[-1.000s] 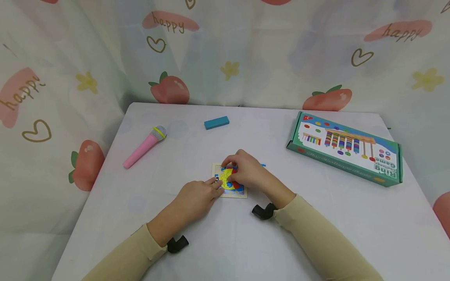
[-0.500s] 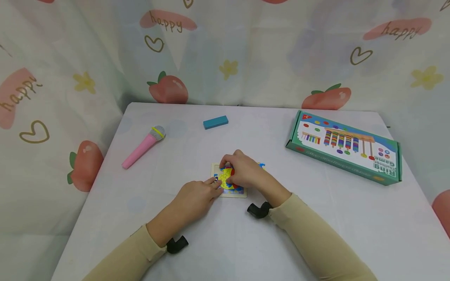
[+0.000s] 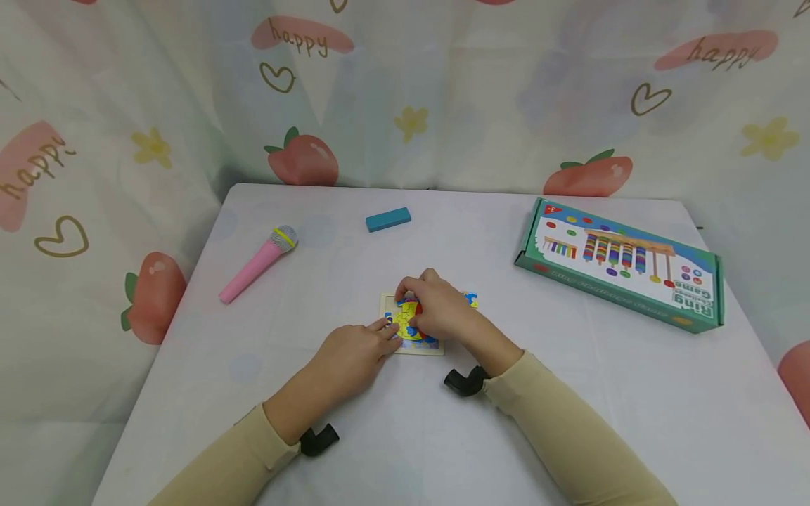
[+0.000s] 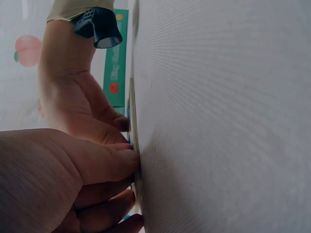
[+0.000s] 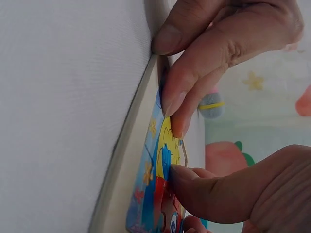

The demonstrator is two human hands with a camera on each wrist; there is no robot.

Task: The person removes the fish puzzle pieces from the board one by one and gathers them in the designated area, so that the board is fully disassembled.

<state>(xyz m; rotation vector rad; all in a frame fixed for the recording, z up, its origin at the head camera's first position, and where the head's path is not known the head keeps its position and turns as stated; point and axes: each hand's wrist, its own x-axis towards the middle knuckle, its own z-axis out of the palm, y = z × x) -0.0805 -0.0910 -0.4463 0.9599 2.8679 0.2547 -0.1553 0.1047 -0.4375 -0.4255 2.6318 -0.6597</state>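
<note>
A small jigsaw puzzle (image 3: pixel 422 346) in a pale frame lies flat on the white table, its picture yellow, red and blue. My left hand (image 3: pixel 354 360) rests on its left side; in the right wrist view the left thumb (image 5: pixel 167 40) sits at the frame's corner and the fingertips lie on the picture. My right hand (image 3: pixel 443 309) is over the upper right part, index finger bent at the far edge. Its thumb (image 5: pixel 183 175) touches the picture where yellow meets red. I cannot tell whether a piece is pinched there. Blue and yellow puzzle pieces (image 3: pixel 471 299) show behind the right hand.
A pink toy microphone (image 3: pixel 256 268) lies at the left, and a blue block (image 3: pixel 388 220) toward the back. The green ring game box (image 3: pixel 620 267) is at the right. A printed curtain (image 3: pixel 481 105) hangs behind the table. Each wrist carries a black camera mount (image 3: pixel 465 381).
The right hand has shifted slightly left over the puzzle, so more of the blue and yellow pieces behind it shows. The left hand stays in place on the puzzle.
</note>
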